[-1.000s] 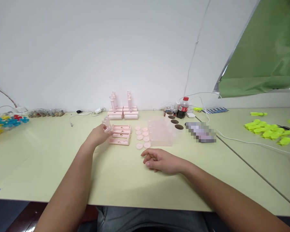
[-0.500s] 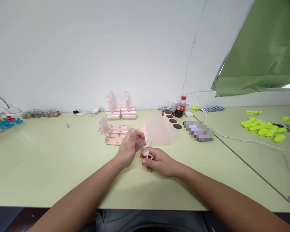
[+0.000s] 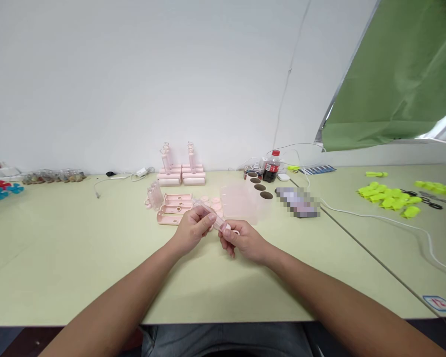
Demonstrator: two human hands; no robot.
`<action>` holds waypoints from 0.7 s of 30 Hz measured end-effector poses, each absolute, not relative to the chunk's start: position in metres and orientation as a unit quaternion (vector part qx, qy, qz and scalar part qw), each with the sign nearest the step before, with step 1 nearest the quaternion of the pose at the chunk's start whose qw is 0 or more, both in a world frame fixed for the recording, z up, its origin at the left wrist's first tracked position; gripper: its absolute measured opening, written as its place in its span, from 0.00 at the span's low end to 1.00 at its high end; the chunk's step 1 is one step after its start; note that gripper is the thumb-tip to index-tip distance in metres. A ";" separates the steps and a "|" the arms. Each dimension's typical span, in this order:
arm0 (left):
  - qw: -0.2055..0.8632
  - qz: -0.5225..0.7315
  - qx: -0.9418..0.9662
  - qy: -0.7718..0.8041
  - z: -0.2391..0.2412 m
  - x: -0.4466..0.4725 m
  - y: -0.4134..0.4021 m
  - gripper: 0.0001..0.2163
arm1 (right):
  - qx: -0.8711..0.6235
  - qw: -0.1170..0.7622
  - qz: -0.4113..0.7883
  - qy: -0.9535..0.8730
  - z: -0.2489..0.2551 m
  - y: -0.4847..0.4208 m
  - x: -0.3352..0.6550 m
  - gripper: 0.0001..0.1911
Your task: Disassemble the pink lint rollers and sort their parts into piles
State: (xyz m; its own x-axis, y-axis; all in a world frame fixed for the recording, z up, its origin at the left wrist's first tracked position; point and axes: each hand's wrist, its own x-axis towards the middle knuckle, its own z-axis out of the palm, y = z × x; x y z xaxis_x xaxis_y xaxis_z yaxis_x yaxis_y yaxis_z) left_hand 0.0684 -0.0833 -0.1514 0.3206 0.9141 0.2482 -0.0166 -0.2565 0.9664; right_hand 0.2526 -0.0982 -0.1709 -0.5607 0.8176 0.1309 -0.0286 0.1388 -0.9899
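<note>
Between both hands I hold a clear tube with a pink end and a ring (image 3: pixel 218 222), slanting down to the right. My left hand (image 3: pixel 193 228) is closed around its upper part. At the ringed end, the fingers of my right hand (image 3: pixel 243 241) pinch the pink cap. Just behind my left hand lie pink trough-shaped shells with round holes (image 3: pixel 171 218). Several small pink discs (image 3: pixel 216 203) rest beyond my fingers, partly hidden. More clear tubes (image 3: pixel 154 196) stand in a cluster to the left of the shells.
Assembled pink pieces (image 3: pixel 169 179) stand by the wall. Right of centre are clear pinkish sheets (image 3: pixel 240 203), brown-topped cylinders (image 3: pixel 266 195), a cola bottle (image 3: pixel 271 168) and a blurred-out flat item (image 3: pixel 297 202). Yellow-green pieces (image 3: pixel 390 198) and scissors (image 3: pixel 429 204) lie at the right, with a white cable (image 3: pixel 375 216).
My left hand has shifted its grip, its thumb now lying along the tube. The tube lies flatter, and my right hand has come up slightly onto the cap. The view has turned slightly right.
</note>
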 end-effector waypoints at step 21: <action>0.709 0.465 0.483 0.221 -0.143 0.065 -0.081 0.19 | -0.241 0.269 0.549 -0.754 -0.161 -0.109 0.259 0.21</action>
